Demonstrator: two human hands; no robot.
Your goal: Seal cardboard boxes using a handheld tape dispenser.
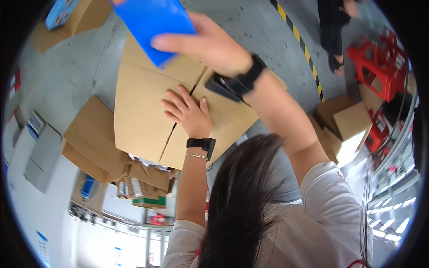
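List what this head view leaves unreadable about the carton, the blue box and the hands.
- Cardboard carton: contents hidden by its closed flaps.
- Blue box: top cut off by the picture edge.
- Right hand: fingertips hidden behind the box.
- Left hand: palm pressed down, unseen.

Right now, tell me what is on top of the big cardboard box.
The left hand lies flat on the closed flaps of the cardboard box. The right hand holds a blue box above it. Its inside is hidden.

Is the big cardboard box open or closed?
Closed. The cardboard box's top flaps lie flat and meet along a seam, with the left hand pressing on them. The right hand holds a blue package above.
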